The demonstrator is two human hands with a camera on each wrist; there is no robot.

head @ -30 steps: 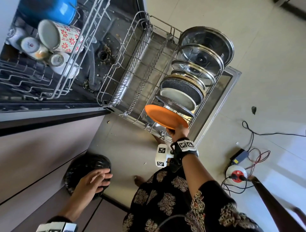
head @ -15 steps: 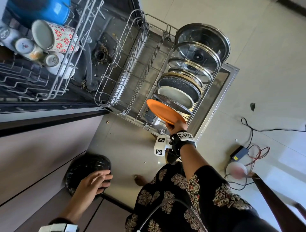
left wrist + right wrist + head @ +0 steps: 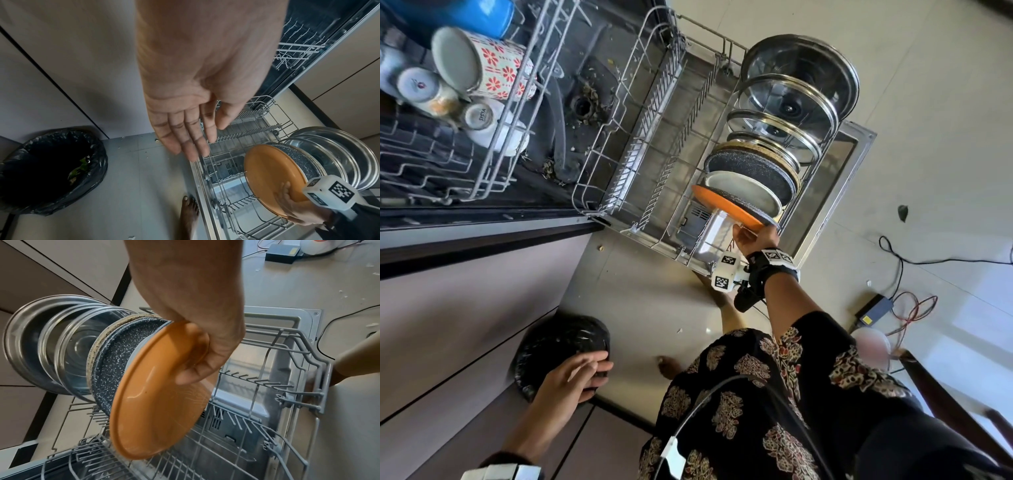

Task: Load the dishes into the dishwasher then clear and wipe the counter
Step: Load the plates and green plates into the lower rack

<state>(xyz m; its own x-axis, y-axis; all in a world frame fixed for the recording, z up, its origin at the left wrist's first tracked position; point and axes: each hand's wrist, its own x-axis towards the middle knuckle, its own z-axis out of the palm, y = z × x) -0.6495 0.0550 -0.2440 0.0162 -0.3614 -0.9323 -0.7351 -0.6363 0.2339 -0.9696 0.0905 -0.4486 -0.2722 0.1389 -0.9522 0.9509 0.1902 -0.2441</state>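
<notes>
My right hand (image 3: 755, 238) (image 3: 197, 353) grips the rim of an orange plate (image 3: 726, 205) (image 3: 160, 395) (image 3: 273, 177), thumb on its face. The plate stands nearly on edge in the pulled-out lower dishwasher rack (image 3: 640, 171) (image 3: 257, 426), at the near end of a row of upright dishes: a speckled grey pan (image 3: 115, 363), a pale plate (image 3: 743, 190) and several steel and glass lids (image 3: 791, 102). My left hand (image 3: 571, 377) (image 3: 185, 129) hangs with straight fingers, holding nothing, above a bin lined with a black bag (image 3: 558, 346) (image 3: 51, 170).
The upper rack (image 3: 482, 137) holds a flowered mug (image 3: 493, 68), small cups and a blue vessel (image 3: 465, 13). The open dishwasher door (image 3: 835, 192) lies flat on the floor. A power adapter and cables (image 3: 876, 311) lie on the floor at right. My bare foot (image 3: 189, 211) stands beside the rack.
My right hand has carried the orange plate forward and tipped it upright against the row of dishes in the lower rack. My left hand has stayed over the bin.
</notes>
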